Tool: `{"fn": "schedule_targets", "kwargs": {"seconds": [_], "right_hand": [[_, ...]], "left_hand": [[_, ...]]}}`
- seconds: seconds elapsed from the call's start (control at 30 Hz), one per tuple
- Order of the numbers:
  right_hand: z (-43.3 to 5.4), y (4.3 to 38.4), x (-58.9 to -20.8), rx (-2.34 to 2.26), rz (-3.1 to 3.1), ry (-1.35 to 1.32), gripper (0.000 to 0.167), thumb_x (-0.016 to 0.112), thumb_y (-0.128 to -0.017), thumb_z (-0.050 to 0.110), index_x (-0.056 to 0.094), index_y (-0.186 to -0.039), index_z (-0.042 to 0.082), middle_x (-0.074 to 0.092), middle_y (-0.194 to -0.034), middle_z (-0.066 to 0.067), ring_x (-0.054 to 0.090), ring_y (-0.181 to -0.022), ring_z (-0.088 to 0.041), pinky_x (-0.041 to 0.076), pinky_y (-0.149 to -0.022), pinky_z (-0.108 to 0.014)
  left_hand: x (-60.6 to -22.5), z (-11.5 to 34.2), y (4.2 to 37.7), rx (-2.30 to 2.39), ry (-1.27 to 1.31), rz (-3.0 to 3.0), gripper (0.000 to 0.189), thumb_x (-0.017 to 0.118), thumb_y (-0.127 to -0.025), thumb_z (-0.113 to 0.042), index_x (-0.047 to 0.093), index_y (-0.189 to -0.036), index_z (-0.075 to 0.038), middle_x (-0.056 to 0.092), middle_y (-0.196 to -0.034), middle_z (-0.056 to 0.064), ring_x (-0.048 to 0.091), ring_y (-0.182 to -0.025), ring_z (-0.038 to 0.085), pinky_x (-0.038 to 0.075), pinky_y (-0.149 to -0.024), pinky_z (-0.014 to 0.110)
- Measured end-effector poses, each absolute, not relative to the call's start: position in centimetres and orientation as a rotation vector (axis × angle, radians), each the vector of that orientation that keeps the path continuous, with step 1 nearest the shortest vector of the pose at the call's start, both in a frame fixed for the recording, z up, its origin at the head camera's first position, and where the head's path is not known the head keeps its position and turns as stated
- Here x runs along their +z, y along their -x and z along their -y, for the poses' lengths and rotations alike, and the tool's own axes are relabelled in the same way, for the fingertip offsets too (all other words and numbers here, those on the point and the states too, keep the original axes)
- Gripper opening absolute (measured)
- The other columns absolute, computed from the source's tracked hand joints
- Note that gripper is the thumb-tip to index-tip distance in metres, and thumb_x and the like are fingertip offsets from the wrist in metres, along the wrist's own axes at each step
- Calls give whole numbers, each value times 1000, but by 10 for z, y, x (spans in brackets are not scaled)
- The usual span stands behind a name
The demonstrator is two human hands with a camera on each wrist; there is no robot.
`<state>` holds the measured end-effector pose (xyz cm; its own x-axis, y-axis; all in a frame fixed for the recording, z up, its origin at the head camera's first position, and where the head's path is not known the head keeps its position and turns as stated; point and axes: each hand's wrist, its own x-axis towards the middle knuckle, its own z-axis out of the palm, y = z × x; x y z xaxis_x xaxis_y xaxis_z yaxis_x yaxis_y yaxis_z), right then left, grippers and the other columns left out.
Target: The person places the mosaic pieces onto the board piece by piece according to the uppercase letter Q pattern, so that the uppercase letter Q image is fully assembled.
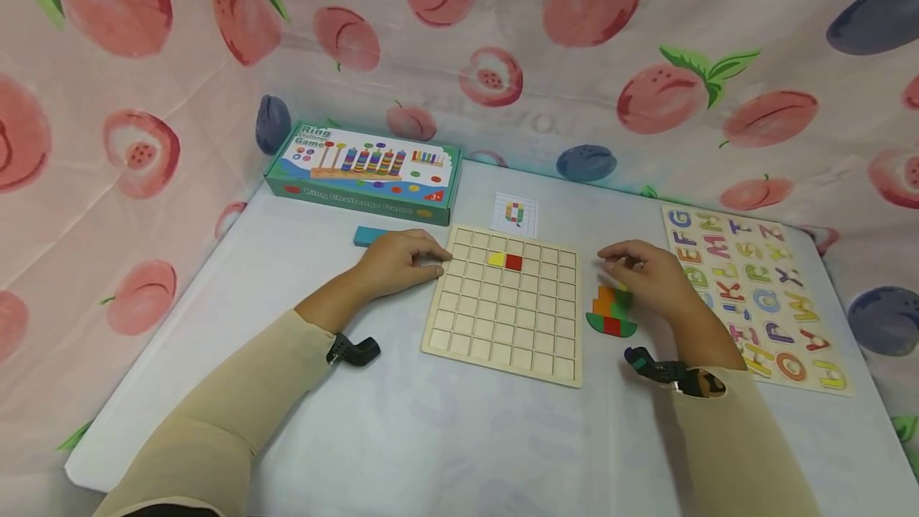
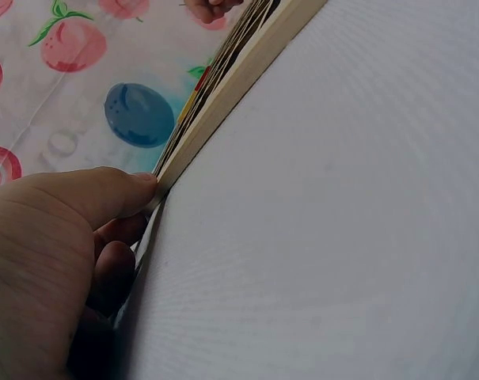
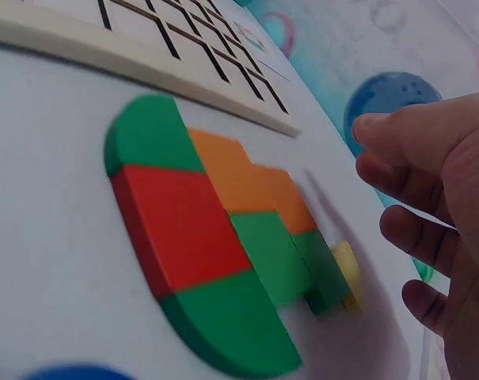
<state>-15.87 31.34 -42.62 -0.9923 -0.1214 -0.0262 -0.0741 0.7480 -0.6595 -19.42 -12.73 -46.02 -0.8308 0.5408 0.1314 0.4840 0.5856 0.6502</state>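
A square wooden grid board [image 1: 502, 305] lies mid-table, with a yellow square tile [image 1: 497, 259] and a red square tile [image 1: 513, 262] side by side in its upper rows. My left hand [image 1: 402, 262] holds the board's left edge, thumb [image 2: 132, 190] at the rim and the other fingers curled under. To the right of the board, my right hand [image 1: 649, 278] hovers over loose coloured blocks, fingers loosely bent and nothing seen between them. Those blocks include a red block [image 3: 180, 226], rounded green blocks [image 3: 231, 321] and orange blocks [image 3: 223, 166]; a yellow one [image 3: 350, 273] is partly hidden.
Behind the board lies a small pattern card [image 1: 514, 215]. A ring game box [image 1: 366, 172] stands at the back left, with a blue block [image 1: 369, 236] in front of it. An alphabet board [image 1: 764, 301] lies on the right. Fruit-print cloth [image 1: 459, 62] hangs behind the table.
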Motion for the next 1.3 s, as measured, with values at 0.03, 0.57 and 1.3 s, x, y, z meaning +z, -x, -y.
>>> {"fn": "schedule_targets", "kwargs": {"seconds": [0.03, 0.57, 1.3], "right_hand": [[-316, 158, -426, -1070, -2879, 149, 25, 66, -107, 22, 76, -126, 8, 71, -117, -13, 55, -99, -26, 47, -74, -27], [-348, 145, -431, -885, -2876, 91, 25, 71, -105, 22, 75, -126, 9, 74, -115, -11, 56, -99, -28, 46, -84, -36], [-340, 148, -428, -825, -2880, 98, 16, 72, -103, 14, 72, -118, 8, 69, -104, -12, 58, -95, -31, 47, -83, -40]], "left_hand": [[-460, 127, 194, 1078, -880, -2724, 23, 82, -97, -26, 83, -119, -23, 74, -116, -9, 56, -75, 11, 46, -68, 31], [-460, 127, 194, 1079, -889, -2726, 22, 81, -97, -25, 83, -119, -22, 74, -115, -8, 57, -75, 11, 47, -68, 32], [-461, 127, 194, 1078, -892, -2728, 23, 82, -97, -26, 83, -119, -23, 74, -116, -9, 57, -76, 10, 47, -69, 31]]}}
